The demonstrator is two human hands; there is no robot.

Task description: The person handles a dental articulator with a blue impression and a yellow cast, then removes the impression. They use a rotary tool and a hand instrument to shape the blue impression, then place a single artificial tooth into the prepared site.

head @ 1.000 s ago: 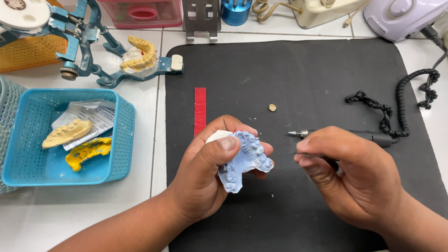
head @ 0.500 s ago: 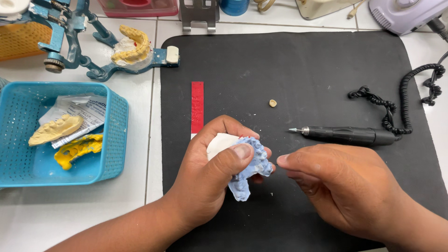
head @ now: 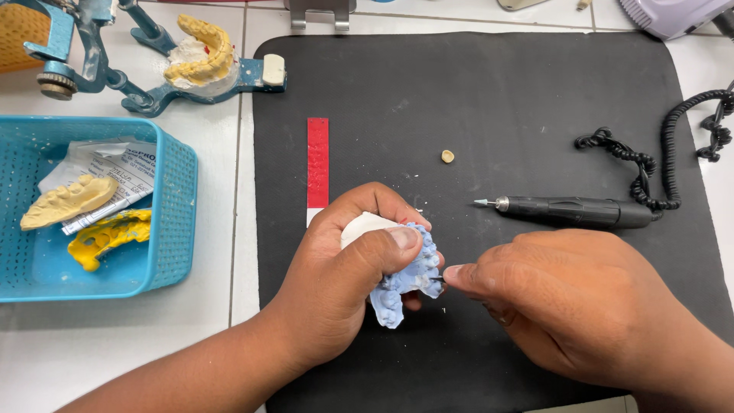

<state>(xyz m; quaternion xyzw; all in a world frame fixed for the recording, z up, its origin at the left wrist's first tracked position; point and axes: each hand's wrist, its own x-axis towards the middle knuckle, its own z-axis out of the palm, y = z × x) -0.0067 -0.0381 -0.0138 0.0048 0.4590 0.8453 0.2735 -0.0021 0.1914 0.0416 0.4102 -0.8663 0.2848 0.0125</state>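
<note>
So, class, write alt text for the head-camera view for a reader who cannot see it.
The left hand grips a blue dental cast over a black mat while the right hand pinches something tiny against it. A corded handpiece lies beyond.

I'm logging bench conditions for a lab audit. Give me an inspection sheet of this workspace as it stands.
Surface: black mat on a white tiled bench.
Job's things: blue dental cast; a thin tool tip shows at its edge.
Clutter: red strip, small tooth-like piece, rotary handpiece lying idle.
Grippers: left hand grips the cast; right hand pinches the thin tool against it.
Cables: coiled black cord runs from the handpiece toward the right edge.
Surroundings: blue basket holding yellow casts and a packet; blue articulator with a yellow cast.
</note>
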